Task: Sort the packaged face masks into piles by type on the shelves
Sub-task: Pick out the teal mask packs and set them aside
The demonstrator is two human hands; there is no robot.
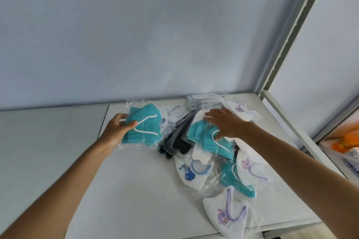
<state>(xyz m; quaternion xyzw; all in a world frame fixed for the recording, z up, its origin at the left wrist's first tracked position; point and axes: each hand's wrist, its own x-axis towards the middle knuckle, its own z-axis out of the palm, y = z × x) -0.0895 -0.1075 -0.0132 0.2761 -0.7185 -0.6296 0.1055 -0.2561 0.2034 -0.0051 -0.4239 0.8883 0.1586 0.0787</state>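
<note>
A heap of packaged face masks lies on the white shelf (136, 190). My left hand (118, 127) grips a clear pack of teal masks (144, 128) by its left edge, at the heap's left side. My right hand (223, 124) lies flat with spread fingers on a second teal pack (206, 139) in the middle of the heap. Between the two teal packs sits a pack of black and grey masks (176, 139). White masks with a blue print (189, 172) and white masks with a purple cartoon print (229, 213) lie in front. A third teal mask (233, 178) is partly buried.
The shelf's back wall (136, 35) is pale blue-white. A grey metal upright (291, 31) bounds the shelf on the right. Beyond it, an orange package (345, 141) lies in the neighbouring bay. The shelf's left half (48, 141) holds nothing I can see.
</note>
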